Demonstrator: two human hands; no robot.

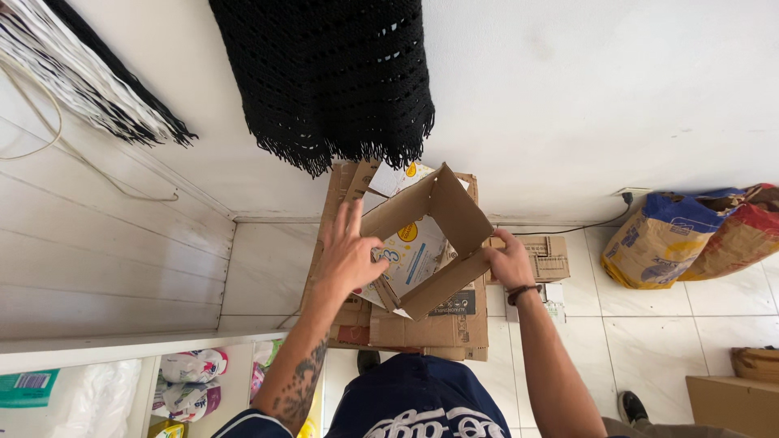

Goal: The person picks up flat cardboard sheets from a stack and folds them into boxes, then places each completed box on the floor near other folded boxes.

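My right hand [510, 261] pinches the corrugated cardboard box [442, 243] by its corner, while my left hand [350, 253], fingers spread, presses flat against its opposite wall.

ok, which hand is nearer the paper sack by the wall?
Right. The right hand grips the open box's right edge, on the side facing the paper sack. The left hand rests on the box's far left side.

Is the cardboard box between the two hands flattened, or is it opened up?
Opened up. The cardboard box stands as a hollow frame: its walls are apart, and printed cardboard shows through it. The left hand and right hand touch its sides.
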